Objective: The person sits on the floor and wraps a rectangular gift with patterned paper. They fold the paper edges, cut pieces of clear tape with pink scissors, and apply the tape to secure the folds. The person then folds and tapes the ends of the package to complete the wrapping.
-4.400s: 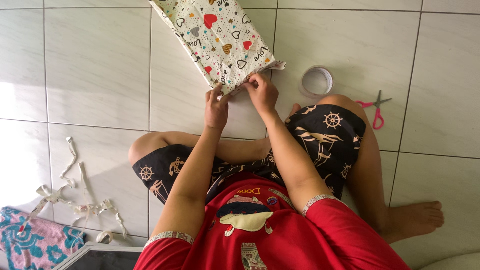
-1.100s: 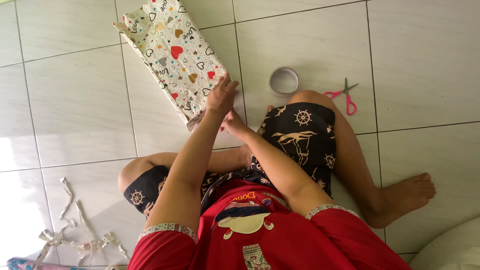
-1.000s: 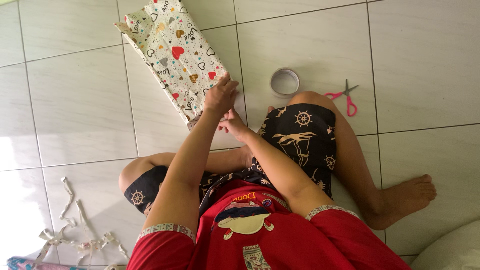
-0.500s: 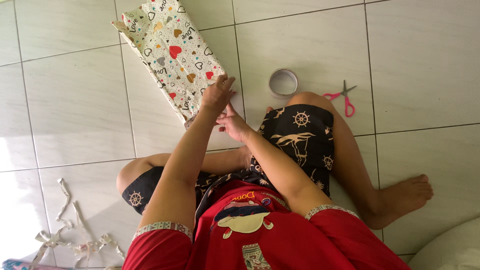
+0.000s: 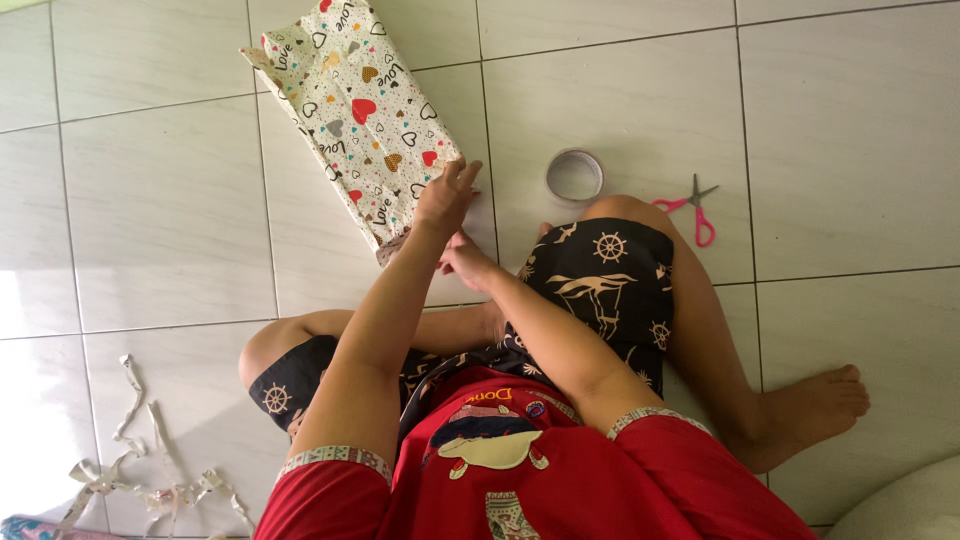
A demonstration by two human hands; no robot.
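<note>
Paper-wrapped parcel [image 5: 355, 105] lies on the floor tiles [image 5: 160, 210], mostly covered; near end apparently unsealed. Left hand [image 5: 443, 197] presses flat, fingers spread, on that end. Right hand [image 5: 465, 262] just below, loosely curled, contents unclear. Tape roll [image 5: 574, 175] and scissors [image 5: 695, 205] lie beside the knee.

A long cream parcel [image 5: 355, 110], wrapped in heart-patterned paper, lies on the floor tiles.
</note>
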